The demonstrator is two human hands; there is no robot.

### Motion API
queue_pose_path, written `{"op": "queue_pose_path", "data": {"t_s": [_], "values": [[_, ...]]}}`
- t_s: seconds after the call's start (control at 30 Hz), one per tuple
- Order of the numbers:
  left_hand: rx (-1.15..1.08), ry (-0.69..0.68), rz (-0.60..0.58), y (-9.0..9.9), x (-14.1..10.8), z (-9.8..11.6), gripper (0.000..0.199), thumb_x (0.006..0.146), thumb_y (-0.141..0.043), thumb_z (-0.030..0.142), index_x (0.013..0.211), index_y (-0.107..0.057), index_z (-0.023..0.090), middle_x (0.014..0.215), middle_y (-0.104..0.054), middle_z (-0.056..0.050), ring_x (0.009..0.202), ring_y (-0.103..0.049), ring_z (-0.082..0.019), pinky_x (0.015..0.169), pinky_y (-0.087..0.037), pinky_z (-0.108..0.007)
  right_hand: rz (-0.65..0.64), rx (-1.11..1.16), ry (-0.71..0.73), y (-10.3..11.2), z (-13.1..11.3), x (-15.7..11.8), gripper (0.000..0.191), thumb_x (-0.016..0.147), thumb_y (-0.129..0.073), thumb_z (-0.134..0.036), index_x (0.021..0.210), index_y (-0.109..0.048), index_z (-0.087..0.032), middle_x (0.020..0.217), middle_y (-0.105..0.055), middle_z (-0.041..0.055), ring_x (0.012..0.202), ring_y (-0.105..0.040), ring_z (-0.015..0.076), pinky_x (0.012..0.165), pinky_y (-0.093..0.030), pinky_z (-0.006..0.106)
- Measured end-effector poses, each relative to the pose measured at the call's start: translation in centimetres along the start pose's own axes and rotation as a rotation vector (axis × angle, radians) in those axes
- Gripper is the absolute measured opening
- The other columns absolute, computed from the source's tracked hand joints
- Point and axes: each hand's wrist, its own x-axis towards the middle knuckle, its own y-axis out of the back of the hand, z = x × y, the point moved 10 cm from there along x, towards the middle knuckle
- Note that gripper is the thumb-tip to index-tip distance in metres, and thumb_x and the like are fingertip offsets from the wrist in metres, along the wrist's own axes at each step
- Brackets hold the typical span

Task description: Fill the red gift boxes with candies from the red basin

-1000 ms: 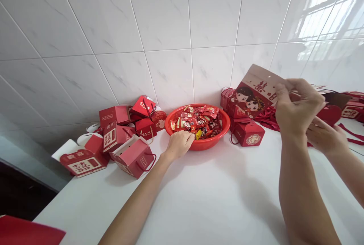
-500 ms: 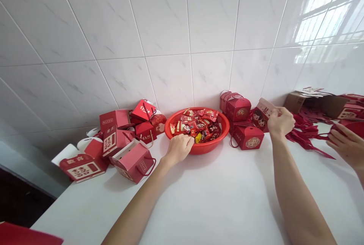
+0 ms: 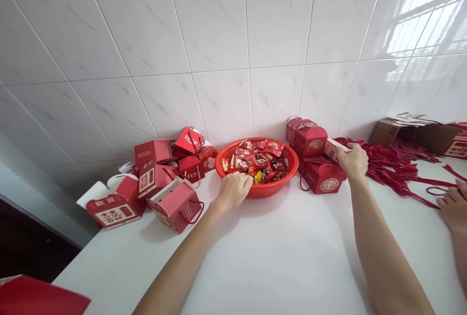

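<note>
At the front left rim of a red plastic basket [image 3: 272, 191], my left hand [image 3: 235, 191] is closed over the edge, its fingertips hidden. Red-wrapped candies [image 3: 251, 159] fill the basket, with one yellow-wrapped piece [image 3: 258, 177] close to my thumb. On the right, my right hand [image 3: 353, 159] grips a candy box with a pale pink panel [image 3: 332, 148], tilted against the stacked boxes. Just below it stands a dark red box with a round gold emblem [image 3: 324, 177], and another red box [image 3: 311, 140] sits on top to the left.
Several red gift boxes [image 3: 175, 203] are piled on the left of the white table [image 3: 273, 247]. Dark red ribbons [image 3: 390, 169] and a cardboard box [image 3: 383, 132] lie at the right. A co-worker's hand [image 3: 454, 205] rests at the right edge. Tiled wall [image 3: 219, 96] stands behind.
My right hand has lowered the pale-panelled box and tipped it toward the stack. My left hand stays at the basket rim. The co-worker's hand has moved right and down; the red item near it is gone from view.
</note>
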Motion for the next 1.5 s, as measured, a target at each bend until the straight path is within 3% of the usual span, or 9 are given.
{"op": "queue_pose_path", "data": {"t_s": [0.07, 0.13, 0.3, 0.43, 0.57, 0.67, 0.87, 1.07, 1.5], "values": [[-0.008, 0.004, 0.000, 0.0, -0.1, 0.0, 0.043, 0.099, -0.030, 0.028, 0.070, -0.062, 0.020, 0.082, -0.072, -0.007, 0.083, -0.063, -0.023, 0.070, -0.038, -0.033, 0.050, 0.012, -0.135, 1.6, -0.3, -0.4, 0.046, 0.079, -0.056, -0.035, 0.118, -0.065, -0.012, 0.116, -0.063, 0.0249, 0.107, -0.061, 0.0397, 0.088, -0.048, 0.054], [-0.029, 0.012, 0.003, -0.1, -0.1, -0.1, 0.045, 0.099, -0.030, 0.029, 0.070, -0.063, 0.020, 0.082, -0.072, -0.008, 0.083, -0.064, -0.023, 0.071, -0.040, -0.033, 0.078, 0.094, -0.068, 3.1, -2.9, -0.8, 0.037, 0.078, -0.058, -0.033, 0.109, -0.068, -0.015, 0.112, -0.065, 0.0213, 0.109, -0.061, 0.0375, 0.093, -0.047, 0.052], [-0.299, -0.041, -0.035, 1.2, -0.2, -0.4, 0.036, 0.096, -0.041, 0.036, 0.086, -0.071, 0.019, 0.094, -0.074, -0.007, 0.088, -0.066, -0.022, 0.077, -0.048, -0.031, -0.038, 0.335, 0.093, 4.6, -9.1, -3.0, 0.021, 0.075, -0.061, -0.033, 0.088, -0.072, -0.021, 0.063, -0.065, 0.0030, 0.070, -0.065, 0.0266, 0.077, -0.052, 0.045], [-0.408, -0.011, 0.073, 6.6, -1.3, -3.4, 0.028, 0.087, -0.052, 0.035, 0.101, -0.071, 0.020, 0.112, -0.073, -0.006, 0.102, -0.065, -0.022, 0.091, -0.049, -0.031, -0.239, 0.414, 0.221, 3.5, -13.1, -5.4, 0.021, 0.076, -0.062, -0.038, 0.085, -0.072, -0.021, 0.057, -0.065, 0.0002, 0.058, -0.064, 0.0220, 0.060, -0.050, 0.034], [-0.213, 0.254, 0.171, 12.3, -4.7, -9.2, 0.024, 0.084, -0.050, 0.033, 0.093, -0.069, 0.022, 0.109, -0.073, -0.004, 0.098, -0.066, -0.023, 0.087, -0.051, -0.031, -0.333, 0.440, 0.379, 2.8, -16.0, -7.2, 0.019, 0.079, -0.062, -0.037, 0.083, -0.071, -0.021, 0.066, -0.070, 0.0024, 0.062, -0.067, 0.0225, 0.060, -0.050, 0.034], [-0.081, 0.469, 0.142, 14.4, -7.5, -12.8, 0.022, 0.080, -0.052, 0.030, 0.092, -0.070, 0.023, 0.107, -0.074, -0.003, 0.097, -0.067, -0.025, 0.085, -0.051, -0.033, -0.373, 0.422, 0.423, 2.1, -16.8, -7.9, 0.020, 0.080, -0.061, -0.037, 0.085, -0.071, -0.021, 0.071, -0.071, 0.0032, 0.063, -0.067, 0.0215, 0.061, -0.050, 0.034], [-0.101, 0.616, 0.178, 14.3, -8.7, -16.2, 0.030, 0.080, -0.052, 0.031, 0.103, -0.070, 0.024, 0.114, -0.075, -0.004, 0.102, -0.069, -0.026, 0.088, -0.052, -0.032, -0.404, 0.405, 0.545, 2.0, -18.4, -9.3, 0.019, 0.082, -0.060, -0.036, 0.085, -0.071, -0.021, 0.073, -0.072, 0.0031, 0.062, -0.064, 0.0191, 0.061, -0.048, 0.032], [-0.088, 0.663, 0.116, 11.6, -7.9, -18.8, 0.025, 0.074, -0.063, 0.040, 0.092, -0.074, 0.027, 0.102, -0.078, -0.003, 0.102, -0.070, -0.027, 0.085, -0.052, -0.031, -0.456, 0.358, 0.569, 1.5, -18.7, -10.0, 0.020, 0.084, -0.059, -0.035, 0.089, -0.071, -0.021, 0.082, -0.074, 0.0049, 0.069, -0.066, 0.0210, 0.068, -0.050, 0.035], [-0.169, 0.615, -0.047, 9.3, -7.1, -16.4, 0.030, 0.080, -0.053, 0.043, 0.089, -0.074, 0.022, 0.106, -0.077, -0.005, 0.096, -0.071, -0.026, 0.077, -0.052, -0.028, -0.502, 0.376, 0.612, 0.6, -19.3, -10.9, 0.021, 0.085, -0.060, -0.039, 0.089, -0.073, -0.023, 0.092, -0.072, 0.0068, 0.075, -0.066, 0.0215, 0.068, -0.052, 0.034]]}}
